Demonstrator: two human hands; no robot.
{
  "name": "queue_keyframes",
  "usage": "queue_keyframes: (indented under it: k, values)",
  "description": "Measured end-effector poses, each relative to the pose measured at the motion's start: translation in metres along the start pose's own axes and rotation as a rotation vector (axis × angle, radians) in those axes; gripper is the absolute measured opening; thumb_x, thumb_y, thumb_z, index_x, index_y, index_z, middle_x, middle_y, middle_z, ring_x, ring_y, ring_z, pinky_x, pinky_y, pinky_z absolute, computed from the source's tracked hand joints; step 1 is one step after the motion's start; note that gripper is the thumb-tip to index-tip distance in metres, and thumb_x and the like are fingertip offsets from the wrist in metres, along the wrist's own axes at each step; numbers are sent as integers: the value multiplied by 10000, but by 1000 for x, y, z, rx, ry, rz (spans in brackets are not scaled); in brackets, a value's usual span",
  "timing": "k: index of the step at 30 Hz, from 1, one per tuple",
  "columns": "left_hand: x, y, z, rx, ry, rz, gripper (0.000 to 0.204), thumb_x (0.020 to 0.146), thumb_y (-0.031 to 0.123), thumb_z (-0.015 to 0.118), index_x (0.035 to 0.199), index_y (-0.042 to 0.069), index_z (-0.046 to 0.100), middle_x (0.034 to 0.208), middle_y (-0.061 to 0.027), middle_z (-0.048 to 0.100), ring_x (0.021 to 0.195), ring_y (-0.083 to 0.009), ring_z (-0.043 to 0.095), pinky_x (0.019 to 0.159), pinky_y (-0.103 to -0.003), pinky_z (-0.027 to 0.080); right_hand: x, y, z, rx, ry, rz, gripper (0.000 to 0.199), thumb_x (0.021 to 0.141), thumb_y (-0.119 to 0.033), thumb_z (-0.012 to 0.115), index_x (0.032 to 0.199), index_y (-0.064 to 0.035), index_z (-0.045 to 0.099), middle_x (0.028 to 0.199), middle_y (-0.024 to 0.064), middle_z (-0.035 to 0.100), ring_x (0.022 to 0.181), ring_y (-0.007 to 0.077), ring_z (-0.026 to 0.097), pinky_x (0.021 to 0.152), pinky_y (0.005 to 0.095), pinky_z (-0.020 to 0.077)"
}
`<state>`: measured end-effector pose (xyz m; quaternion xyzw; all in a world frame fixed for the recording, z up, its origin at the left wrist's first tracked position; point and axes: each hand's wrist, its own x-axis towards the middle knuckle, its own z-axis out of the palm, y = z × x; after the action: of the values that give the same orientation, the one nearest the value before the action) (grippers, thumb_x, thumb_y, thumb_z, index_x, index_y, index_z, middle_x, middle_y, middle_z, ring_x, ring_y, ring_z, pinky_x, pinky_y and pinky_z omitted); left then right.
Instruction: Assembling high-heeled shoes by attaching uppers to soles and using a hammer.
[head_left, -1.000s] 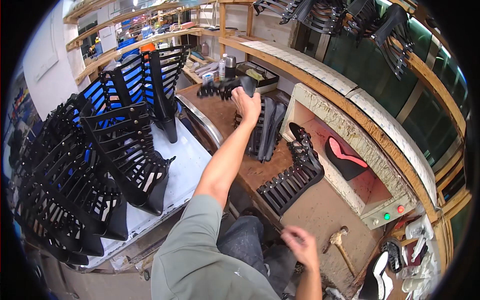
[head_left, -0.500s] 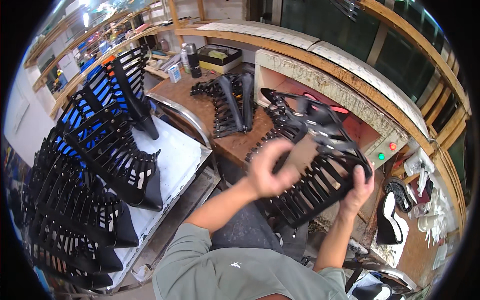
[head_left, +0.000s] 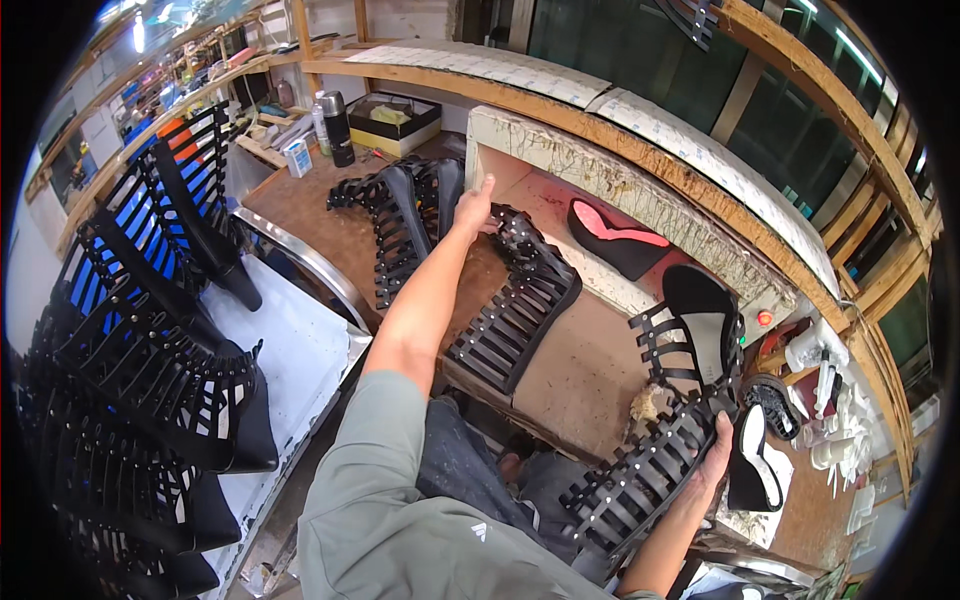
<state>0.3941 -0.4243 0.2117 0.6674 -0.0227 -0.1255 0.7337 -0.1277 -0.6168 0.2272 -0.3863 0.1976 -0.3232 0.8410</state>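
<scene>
My left hand [head_left: 474, 212] reaches out to a black strappy boot upper [head_left: 525, 315] lying on the bench. Its thumb points up while its fingers close on the upper's narrow far end. At the right, my right hand [head_left: 712, 458] grips the side of a second black strappy boot upper [head_left: 650, 460], which hangs tilted near my body. This one has studded straps, and its far end shows a grey inner face. Beyond both stands a box with a pink-lit hollow [head_left: 530, 185], holding a black wedge sole [head_left: 620, 240] with a bright pink-looking top.
On a white-topped cart [head_left: 290, 330] at the left stand several black strappy wedge boots [head_left: 190, 390]. More strappy boot parts [head_left: 400, 215] lie on the bench, near a dark flask [head_left: 336, 130] and an open box [head_left: 400, 125]. At the right sits another wedge sole [head_left: 755, 460].
The two uppers, held together before, are now apart. My left hand has moved up and left with one, now on the bench; my right has brought the other lower and nearer.
</scene>
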Motion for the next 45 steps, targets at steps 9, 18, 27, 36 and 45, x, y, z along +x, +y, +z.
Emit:
queue_keyframes:
  k: [9, 18, 27, 36, 45]
  values:
    - [-227, 63, -98, -332, 17, 522, 249, 860, 87, 663, 1037, -9, 516, 918, -118, 617, 753, -196, 666, 556, -301, 591, 57, 4, 16, 30, 20, 255, 361, 892, -238, 557, 1123, 38, 573, 949, 177, 686, 594, 191, 656, 430, 213, 502]
    - [-448, 146, -195, -190, 279, 843, 397, 855, 96, 576, 1207, -75, 513, 1058, -128, 602, 949, -178, 599, 863, -296, 466, 174, 123, 139, -8, -379, 320, 294, 868, -165, 633, 1089, 18, 566, 945, 150, 667, 730, 223, 675, 484, 251, 535]
    - [-422, 50, -133, 146, -558, 307, 273, 920, 65, 597, 1176, -32, 588, 1023, -40, 640, 932, -86, 582, 829, -236, 467, 221, 184, 147, -311, -273, 226, 471, 781, -203, 721, 1150, 5, 516, 940, 130, 668, 751, 230, 657, 645, 431, 576]
    - [-348, -79, -74, 49, -764, 49, 287, 952, 106, 577, 1220, 2, 564, 975, 17, 606, 875, -47, 534, 798, -214, 455, 219, 176, 133, -693, -258, 280, 737, 782, -375, 776, 1279, 40, 424, 1075, 169, 620, 910, 223, 631, 774, 405, 539]
    - [-342, -109, -77, -76, -649, -141, 313, 933, 71, 590, 1238, 12, 558, 1035, -15, 621, 954, -68, 548, 861, -235, 458, 356, 78, 75, -941, 86, -546, 711, 745, -375, 788, 1261, 27, 510, 1271, 153, 567, 1141, 250, 535, 988, 324, 401]
